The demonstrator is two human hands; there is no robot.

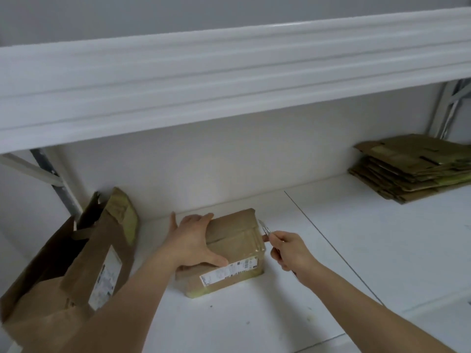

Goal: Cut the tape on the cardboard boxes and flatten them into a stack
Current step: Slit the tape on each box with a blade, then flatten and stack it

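Note:
A small taped cardboard box (237,248) with a white shipping label lies on the white shelf (331,250) in the middle. My left hand (193,240) grips its left end, fingers over the far edge and thumb on top. My right hand (290,250) holds a small knife (265,229) with its blade at the box's right end, beside the clear tape. At the far right sits a stack of flattened boxes (413,166).
Two larger open cardboard boxes (76,263) stand at the left edge of the shelf. An upper white shelf (229,80) overhangs the work area. Metal uprights stand at the back left and back right corners.

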